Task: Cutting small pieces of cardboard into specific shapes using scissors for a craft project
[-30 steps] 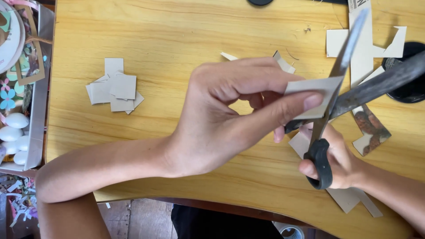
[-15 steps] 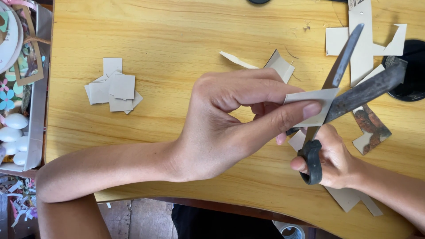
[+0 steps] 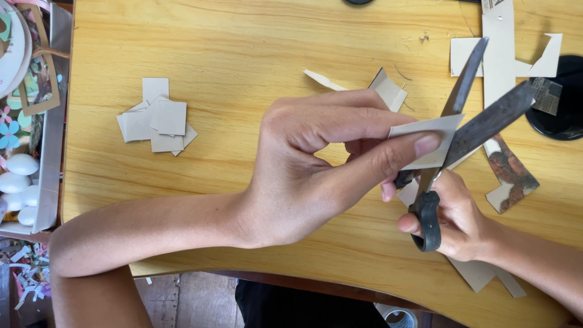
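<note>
My left hand [image 3: 303, 170] pinches the cardboard piece [image 3: 432, 138] between thumb and forefinger, its long axis running rightward from the fingertips. The scissors [image 3: 467, 121], blades parted, straddle its right edge, and my right hand [image 3: 458, 212] grips the black handles just below.

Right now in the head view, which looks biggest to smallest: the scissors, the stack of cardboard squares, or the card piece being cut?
1. Scissors, though held nearer the camera.
2. Stack of cardboard squares.
3. Card piece being cut, partly hidden by fingers.

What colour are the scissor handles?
Black; the scissors sit in the right hand, seen clearly in the head view.
</note>
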